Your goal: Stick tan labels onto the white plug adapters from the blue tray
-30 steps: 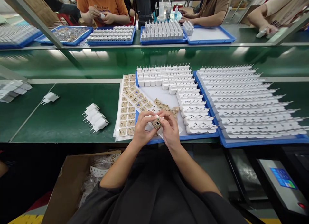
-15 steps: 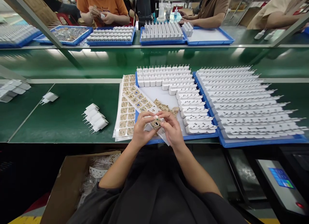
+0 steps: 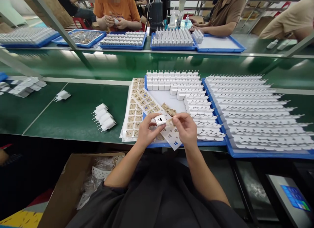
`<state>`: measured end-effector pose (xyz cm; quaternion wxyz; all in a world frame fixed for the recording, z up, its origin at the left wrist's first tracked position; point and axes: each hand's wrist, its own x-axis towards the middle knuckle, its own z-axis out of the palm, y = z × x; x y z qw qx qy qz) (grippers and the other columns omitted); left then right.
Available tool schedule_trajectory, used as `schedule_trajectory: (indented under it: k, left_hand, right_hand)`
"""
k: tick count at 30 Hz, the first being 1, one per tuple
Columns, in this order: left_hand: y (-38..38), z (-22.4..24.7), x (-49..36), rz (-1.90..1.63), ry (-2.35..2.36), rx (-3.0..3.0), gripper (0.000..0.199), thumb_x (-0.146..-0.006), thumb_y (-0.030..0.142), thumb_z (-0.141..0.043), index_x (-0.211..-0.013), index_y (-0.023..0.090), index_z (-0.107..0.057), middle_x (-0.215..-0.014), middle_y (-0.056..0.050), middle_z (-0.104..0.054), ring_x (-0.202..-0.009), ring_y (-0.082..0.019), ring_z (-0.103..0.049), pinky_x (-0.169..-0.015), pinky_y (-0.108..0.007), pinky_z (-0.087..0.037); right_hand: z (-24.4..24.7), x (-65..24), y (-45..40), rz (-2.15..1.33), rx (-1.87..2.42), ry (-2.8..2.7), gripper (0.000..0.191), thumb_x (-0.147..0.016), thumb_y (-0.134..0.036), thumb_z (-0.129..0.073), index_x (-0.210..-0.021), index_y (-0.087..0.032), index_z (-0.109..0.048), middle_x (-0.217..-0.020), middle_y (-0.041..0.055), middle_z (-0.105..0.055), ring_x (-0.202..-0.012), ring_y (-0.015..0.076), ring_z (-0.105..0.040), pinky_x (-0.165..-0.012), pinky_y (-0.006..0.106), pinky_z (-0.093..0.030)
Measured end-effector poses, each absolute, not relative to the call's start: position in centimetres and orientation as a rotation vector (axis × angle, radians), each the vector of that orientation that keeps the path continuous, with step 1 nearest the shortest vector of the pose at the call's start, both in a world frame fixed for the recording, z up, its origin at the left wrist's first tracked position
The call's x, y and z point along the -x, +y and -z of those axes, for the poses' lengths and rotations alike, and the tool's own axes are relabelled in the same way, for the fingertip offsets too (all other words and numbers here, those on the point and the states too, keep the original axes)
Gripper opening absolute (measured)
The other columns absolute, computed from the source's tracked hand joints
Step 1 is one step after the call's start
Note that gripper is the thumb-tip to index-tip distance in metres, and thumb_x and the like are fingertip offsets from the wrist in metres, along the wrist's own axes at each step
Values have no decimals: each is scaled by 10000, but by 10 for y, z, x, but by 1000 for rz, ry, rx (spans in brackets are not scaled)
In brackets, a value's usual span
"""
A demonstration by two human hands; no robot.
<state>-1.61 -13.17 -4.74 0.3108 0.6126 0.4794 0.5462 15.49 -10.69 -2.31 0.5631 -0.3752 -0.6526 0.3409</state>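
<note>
— What did the head view show of the desk [image 3: 73, 113]?

— Green, with blue trays [image 3: 222, 143] of white chargers [image 3: 196, 103] and a label sheet [image 3: 137, 106] just beyond the hands.

— What might have gone wrong?

— The small tan label [image 3: 169, 122] could have curled or stuck crooked, I'd judge.

— And the fingers?

— The left hand [image 3: 147, 133] pinched a white charger [image 3: 160, 119] above the tray's near edge; the right hand [image 3: 187, 131] had thumb and forefinger pressed together on the label, beside it.

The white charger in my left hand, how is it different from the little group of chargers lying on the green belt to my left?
The charger in the left hand is single and held above the blue tray; the group of chargers lies in a row on the green belt, untouched. Its end faces the camera; theirs show prongs pointing left. Both are white.
</note>
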Motion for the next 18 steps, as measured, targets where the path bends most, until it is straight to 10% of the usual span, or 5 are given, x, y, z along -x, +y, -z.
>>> schedule_trajectory:
  k: [7,18]
  left_hand:
    - [-158,33,76,-1479,1840,-1935,512,-896,405,-657,-1377,254,-564,-1089,-70,-623,-949,-191,-603,-876,-336,-499]
    - [-186,74,184,-555,2534,-2225,407,-930,391,-581,-1307,249,-643,-1147,-138,-634,-1122,-332,-485,-925,-457,-338]
  right_hand:
    - [51,-159,-77,-320,1286,-1910,188,-932,-299,-532,-1051,-211,-647,-1078,108,-693,-1037,287,-622,-927,467,-497]
    - [49,-155,-81,-272,1174,-1994,159,-935,-214,-511,-1002,-219,-655,-1066,85,-693,-1042,261,-625,-952,448,-456]
